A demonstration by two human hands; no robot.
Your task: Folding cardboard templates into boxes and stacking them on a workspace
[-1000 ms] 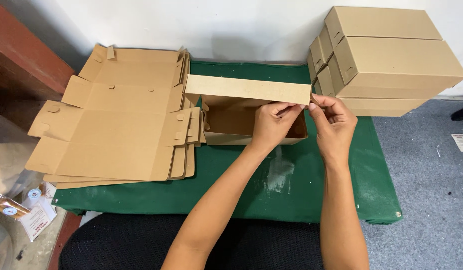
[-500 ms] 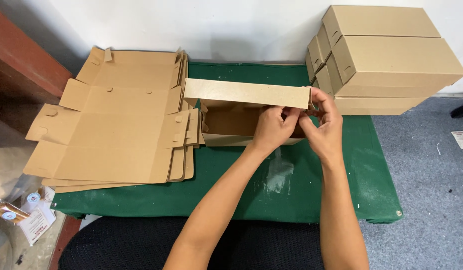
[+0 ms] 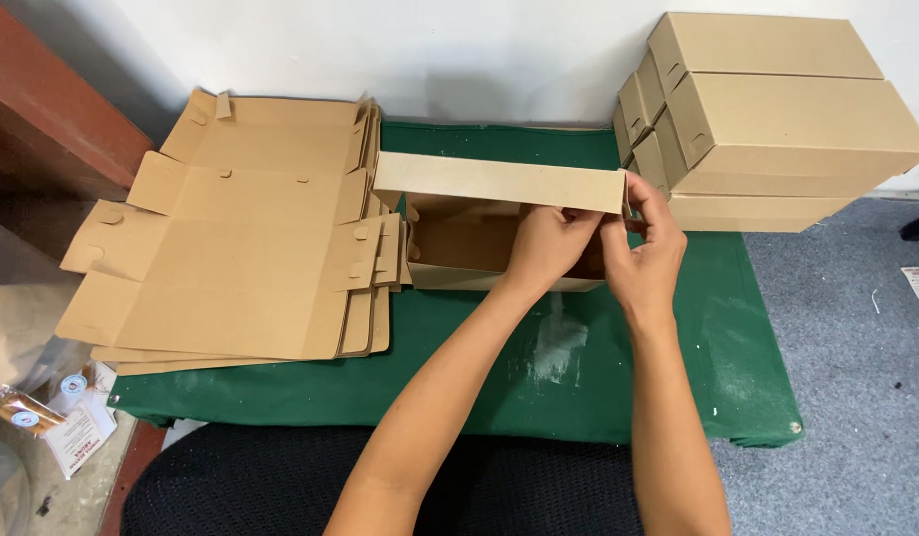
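So there's a half-folded cardboard box (image 3: pixel 479 213) sitting in the middle of the green table (image 3: pixel 459 377), its long flap raised up across the top, open side facing the camera. Both hands are bunched at its right end: the left hand (image 3: pixel 551 243) has its fingers curled over the box's edge just under the flap, and the right hand (image 3: pixel 646 248) is pinching the flap's right corner between thumb and fingertips, so both are closed on cardboard, touching each other. To the left, overlapping the table edge, is a stack of flat unfolded box blanks (image 3: pixel 231 258). Back right against the white wall there's a pile of finished closed boxes (image 3: pixel 777 119), just beside the hands.
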